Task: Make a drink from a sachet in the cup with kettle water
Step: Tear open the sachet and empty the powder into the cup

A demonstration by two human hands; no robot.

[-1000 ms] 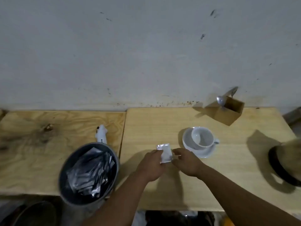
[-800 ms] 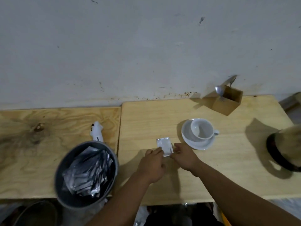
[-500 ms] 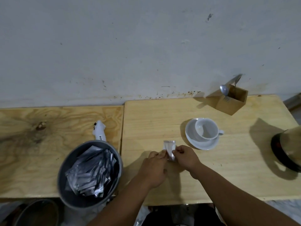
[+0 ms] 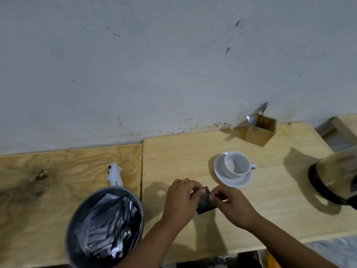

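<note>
Sachet [image 4: 205, 202] is now pinched at its top edge in the grip of both the left hand [image 4: 180, 200] and right hand [image 4: 232, 206], lowered and turned dark-face-up versus half a second ago. Judged: tearing is starting; the empty cup [image 4: 238, 164] waits beyond on the surface [image 4: 173, 151].

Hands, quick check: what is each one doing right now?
Left hand: closed, pinching the sachet at its top.
Right hand: closed, pinching the same sachet from the other side.
</note>
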